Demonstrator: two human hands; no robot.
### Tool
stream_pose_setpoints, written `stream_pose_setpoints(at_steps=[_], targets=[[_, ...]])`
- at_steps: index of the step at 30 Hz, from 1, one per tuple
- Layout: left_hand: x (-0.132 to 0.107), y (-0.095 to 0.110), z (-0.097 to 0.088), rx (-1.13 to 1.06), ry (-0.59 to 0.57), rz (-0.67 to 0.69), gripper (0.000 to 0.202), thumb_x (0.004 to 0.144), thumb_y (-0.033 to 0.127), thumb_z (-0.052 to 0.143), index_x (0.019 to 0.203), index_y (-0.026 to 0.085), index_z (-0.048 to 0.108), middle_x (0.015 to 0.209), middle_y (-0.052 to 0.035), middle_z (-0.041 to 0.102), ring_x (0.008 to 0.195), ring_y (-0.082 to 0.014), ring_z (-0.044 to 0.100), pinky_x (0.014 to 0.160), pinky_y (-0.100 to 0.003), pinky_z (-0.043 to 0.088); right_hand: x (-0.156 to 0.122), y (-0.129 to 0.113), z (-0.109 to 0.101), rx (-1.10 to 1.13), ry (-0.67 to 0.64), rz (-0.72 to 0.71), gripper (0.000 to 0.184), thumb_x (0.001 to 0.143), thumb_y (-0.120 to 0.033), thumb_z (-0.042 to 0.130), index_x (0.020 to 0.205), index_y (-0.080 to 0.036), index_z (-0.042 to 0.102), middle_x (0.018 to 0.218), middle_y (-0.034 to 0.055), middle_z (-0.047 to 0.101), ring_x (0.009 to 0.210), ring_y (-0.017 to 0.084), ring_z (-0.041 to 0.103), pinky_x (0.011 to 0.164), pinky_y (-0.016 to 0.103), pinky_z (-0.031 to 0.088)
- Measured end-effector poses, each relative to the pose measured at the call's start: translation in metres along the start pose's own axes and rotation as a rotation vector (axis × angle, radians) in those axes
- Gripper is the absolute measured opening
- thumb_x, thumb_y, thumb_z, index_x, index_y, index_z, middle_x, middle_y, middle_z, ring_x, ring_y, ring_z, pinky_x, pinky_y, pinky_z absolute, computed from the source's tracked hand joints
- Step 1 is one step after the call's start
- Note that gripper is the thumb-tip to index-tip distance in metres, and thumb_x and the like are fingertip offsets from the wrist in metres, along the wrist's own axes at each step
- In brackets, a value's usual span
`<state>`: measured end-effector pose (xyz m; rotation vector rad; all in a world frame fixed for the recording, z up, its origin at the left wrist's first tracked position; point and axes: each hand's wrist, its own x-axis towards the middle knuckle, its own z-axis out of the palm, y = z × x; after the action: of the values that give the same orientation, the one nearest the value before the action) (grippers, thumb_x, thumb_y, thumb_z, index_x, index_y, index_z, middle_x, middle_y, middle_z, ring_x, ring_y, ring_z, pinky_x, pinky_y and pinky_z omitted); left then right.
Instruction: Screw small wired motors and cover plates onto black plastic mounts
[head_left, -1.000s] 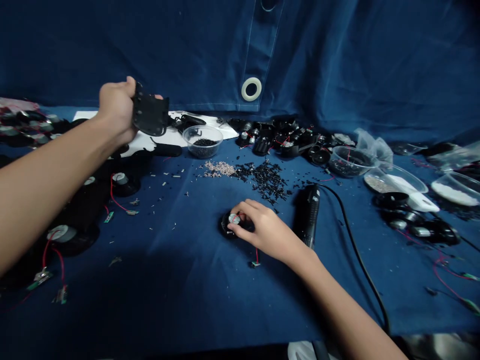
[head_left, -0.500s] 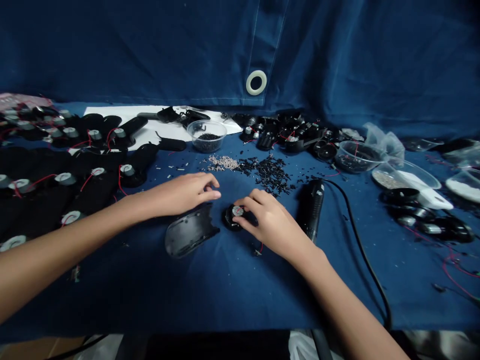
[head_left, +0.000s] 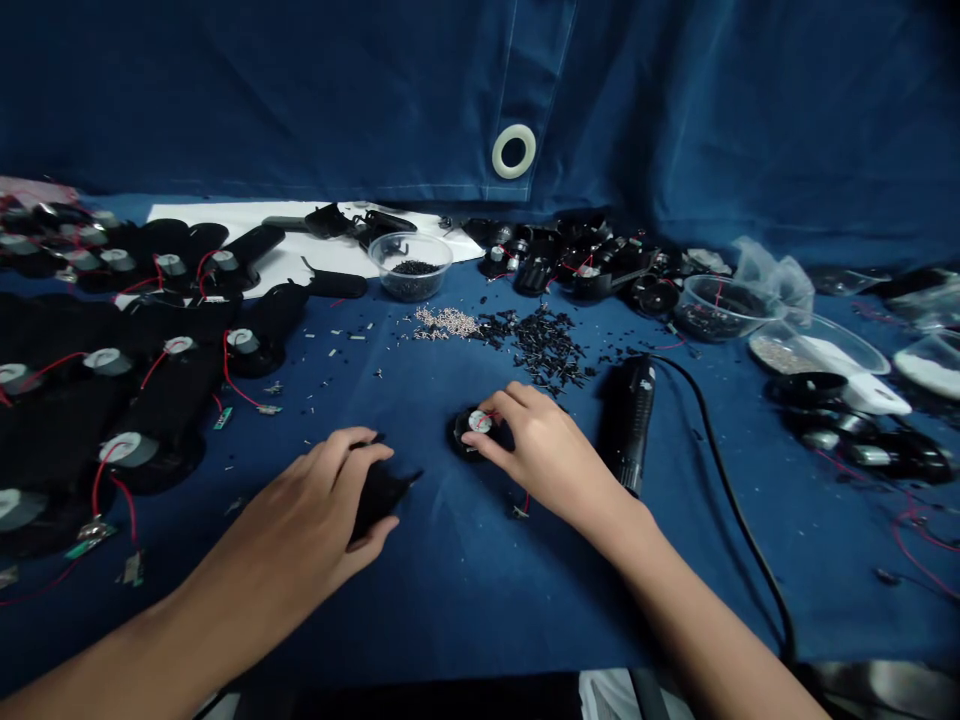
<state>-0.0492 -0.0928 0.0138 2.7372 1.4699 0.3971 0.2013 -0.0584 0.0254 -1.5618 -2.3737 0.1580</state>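
Observation:
My left hand (head_left: 330, 500) curls over a curved black plastic shell (head_left: 379, 497), fingers on its far edge and thumb on its near edge; much of the shell is hidden under the palm. To the right, my right hand (head_left: 536, 440) pinches a small silvery motor (head_left: 480, 422) between thumb and fingers. The motor sits in a dark rounded housing (head_left: 461, 435) resting on the blue cloth. A red wire with a tiny board (head_left: 520, 509) trails out below that hand.
A black corded electric screwdriver (head_left: 628, 420) lies right of my right hand. Beyond are silver screws (head_left: 446, 322), small black pieces (head_left: 547, 345) and a clear tub (head_left: 410, 268). Rows of black housings with motors (head_left: 127, 449) fill the left. Plastic bowls (head_left: 720, 308) stand at right.
My left hand has come down and back toward me, from above the shell's far side to closing over it. The right hand stays nearly where it was, still on the motor.

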Motion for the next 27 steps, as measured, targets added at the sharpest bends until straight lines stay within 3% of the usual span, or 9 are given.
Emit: stream_pose_setpoints(at_steps=[4, 8, 11, 19, 27], targets=[[0.013, -0.013, -0.001, -0.145, -0.080, 0.185, 0.034, 0.089, 0.033, 0.050, 0.121, 0.021, 0.048, 0.138, -0.0059, 0.045, 0.119, -0.0226, 0.050, 0.101, -0.038, 0.043, 0.000, 0.002, 0.000, 0.255, -0.071, -0.037, 0.021, 0.089, -0.035, 0.055, 0.103, -0.020, 0.059, 0.097, 0.0036, 0.057, 0.088, 0.015, 0.055, 0.082, 0.029, 0.045], [0.025, -0.019, 0.005, -0.217, -0.159, 0.264, 0.037, 0.091, 0.028, 0.048, 0.129, 0.028, 0.047, 0.144, -0.0018, 0.038, 0.122, -0.0194, 0.048, 0.103, -0.033, 0.043, 0.000, 0.003, -0.002, 0.383, -0.104, -0.068, 0.021, 0.088, -0.030, 0.058, 0.106, -0.021, 0.059, 0.101, 0.0025, 0.057, 0.091, 0.013, 0.056, 0.087, 0.028, 0.044], [0.027, -0.020, 0.011, -0.198, -0.110, 0.243, 0.040, 0.091, 0.026, 0.047, 0.131, 0.031, 0.047, 0.144, -0.0031, 0.036, 0.122, -0.0220, 0.048, 0.101, -0.038, 0.044, 0.000, 0.003, -0.002, 0.407, -0.102, -0.064, 0.019, 0.087, -0.029, 0.059, 0.103, -0.020, 0.060, 0.100, 0.0027, 0.058, 0.090, 0.013, 0.057, 0.086, 0.028, 0.045], [0.036, -0.014, 0.010, -0.268, 0.031, 0.327, 0.027, 0.091, 0.022, 0.050, 0.116, 0.024, 0.058, 0.125, -0.0009, 0.058, 0.127, -0.0200, 0.042, 0.105, -0.037, 0.038, 0.002, 0.002, -0.001, 0.400, -0.097, -0.069, 0.018, 0.088, -0.027, 0.057, 0.104, -0.020, 0.058, 0.100, 0.0033, 0.058, 0.092, 0.014, 0.056, 0.087, 0.029, 0.045], [0.040, -0.014, 0.013, -0.098, 0.063, 0.433, 0.034, 0.090, 0.020, 0.052, 0.124, 0.023, 0.054, 0.125, -0.0005, 0.059, 0.121, -0.0235, 0.048, 0.099, -0.041, 0.042, 0.002, 0.002, -0.002, 0.408, -0.112, -0.070, 0.018, 0.089, -0.026, 0.056, 0.105, -0.020, 0.058, 0.103, 0.0038, 0.058, 0.096, 0.015, 0.055, 0.088, 0.028, 0.044]])
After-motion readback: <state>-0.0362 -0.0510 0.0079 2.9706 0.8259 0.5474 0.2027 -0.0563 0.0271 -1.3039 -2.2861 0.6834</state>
